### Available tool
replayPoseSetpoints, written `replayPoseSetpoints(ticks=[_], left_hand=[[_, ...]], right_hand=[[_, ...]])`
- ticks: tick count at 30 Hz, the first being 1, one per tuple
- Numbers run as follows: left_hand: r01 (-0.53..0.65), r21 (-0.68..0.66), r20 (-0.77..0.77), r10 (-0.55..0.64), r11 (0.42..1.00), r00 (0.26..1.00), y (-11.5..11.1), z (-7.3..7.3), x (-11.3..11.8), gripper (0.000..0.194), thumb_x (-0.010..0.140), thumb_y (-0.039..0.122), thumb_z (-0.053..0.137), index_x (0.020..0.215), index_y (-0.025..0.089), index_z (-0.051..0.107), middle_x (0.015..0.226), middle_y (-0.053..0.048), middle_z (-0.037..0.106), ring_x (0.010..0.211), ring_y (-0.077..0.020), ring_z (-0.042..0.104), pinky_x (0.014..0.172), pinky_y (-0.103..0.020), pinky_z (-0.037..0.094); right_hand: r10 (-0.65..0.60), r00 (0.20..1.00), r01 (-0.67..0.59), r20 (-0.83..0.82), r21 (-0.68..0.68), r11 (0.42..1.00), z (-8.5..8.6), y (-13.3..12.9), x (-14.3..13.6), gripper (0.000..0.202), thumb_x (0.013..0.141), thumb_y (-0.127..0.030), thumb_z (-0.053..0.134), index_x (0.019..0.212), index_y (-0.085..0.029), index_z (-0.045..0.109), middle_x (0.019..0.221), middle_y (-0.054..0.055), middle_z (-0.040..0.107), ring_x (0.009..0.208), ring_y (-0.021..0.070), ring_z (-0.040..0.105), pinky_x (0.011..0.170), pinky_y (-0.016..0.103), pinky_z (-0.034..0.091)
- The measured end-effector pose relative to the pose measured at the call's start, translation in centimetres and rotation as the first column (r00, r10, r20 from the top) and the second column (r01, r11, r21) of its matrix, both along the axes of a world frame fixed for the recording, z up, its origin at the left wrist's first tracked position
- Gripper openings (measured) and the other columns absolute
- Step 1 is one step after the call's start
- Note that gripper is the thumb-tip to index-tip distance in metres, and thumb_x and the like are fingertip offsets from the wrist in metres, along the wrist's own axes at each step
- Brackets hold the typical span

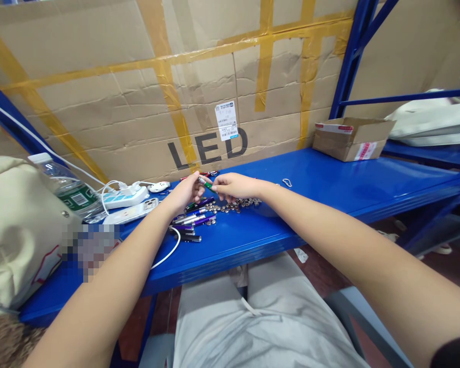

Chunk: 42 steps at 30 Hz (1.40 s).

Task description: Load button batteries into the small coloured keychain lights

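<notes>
Above the blue table (283, 214) my two hands meet at a small green penlight-like tube (207, 185) with a silvery end. My left hand (187, 193) closes its fingers around the silvery end. The fingertips of my right hand (233, 186) pinch the other, green end. Below my left hand lie several similar tubes, among them a purple tube (205, 220) and a black tube (189, 238). Many small, round silvery button cells (230, 207) are spread beneath my right hand. A silver carabiner clip (287, 182) lies farther right.
At left stand a cream bag (19, 225) and a plastic bottle (74, 191). Near them lie a power strip (126, 196) with cables and a phone (132, 211). A small open carton (350, 138) sits at the back right. A large cardboard box (138, 117) rises behind the table.
</notes>
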<state>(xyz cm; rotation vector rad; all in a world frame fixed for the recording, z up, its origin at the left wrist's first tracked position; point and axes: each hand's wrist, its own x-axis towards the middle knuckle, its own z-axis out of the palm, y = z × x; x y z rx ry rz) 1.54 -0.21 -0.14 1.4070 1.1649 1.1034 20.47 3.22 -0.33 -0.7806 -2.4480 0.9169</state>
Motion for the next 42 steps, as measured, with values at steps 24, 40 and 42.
replayPoseSetpoints(ticks=[24, 40, 42], left_hand=[[-0.155, 0.337, -0.208, 0.234, 0.929, 0.950, 0.6, -0.8, -0.7, 0.030, 0.092, 0.042, 0.051, 0.074, 0.018, 0.053, 0.062, 0.003, 0.048, 0.049, -0.0086, 0.041, 0.045, -0.018, 0.030], [0.109, 0.495, -0.547, 0.212, 0.862, 0.810, -0.6, 0.3, -0.9, 0.030, 0.083, 0.041, 0.063, 0.102, 0.019, 0.070, 0.092, -0.005, 0.070, 0.076, -0.0175, 0.058, 0.072, -0.027, 0.042], [0.058, 0.527, -0.499, 0.254, 0.848, 0.828, -0.7, 0.4, -0.6, 0.027, 0.083, 0.039, 0.063, 0.099, 0.019, 0.071, 0.086, -0.004, 0.070, 0.074, -0.0173, 0.059, 0.071, -0.027, 0.043]], right_hand=[[-0.111, 0.994, 0.111, -0.022, 0.002, 0.994, 0.1, 0.3, 0.2, 0.024, 0.096, -0.034, 0.047, 0.078, -0.018, 0.048, 0.070, 0.001, 0.061, 0.051, 0.0086, 0.054, 0.048, 0.021, 0.044], [-0.090, 0.992, 0.111, -0.094, 0.247, 0.963, -0.3, 0.5, 0.0, 0.020, 0.092, -0.033, 0.050, 0.096, -0.016, 0.059, 0.082, 0.003, 0.066, 0.064, 0.0117, 0.056, 0.060, 0.023, 0.040], [-0.095, 0.988, 0.123, -0.119, 0.256, 0.959, -0.3, 0.7, 0.0, 0.022, 0.092, -0.034, 0.050, 0.099, -0.016, 0.059, 0.083, 0.004, 0.066, 0.065, 0.0124, 0.057, 0.061, 0.024, 0.040]])
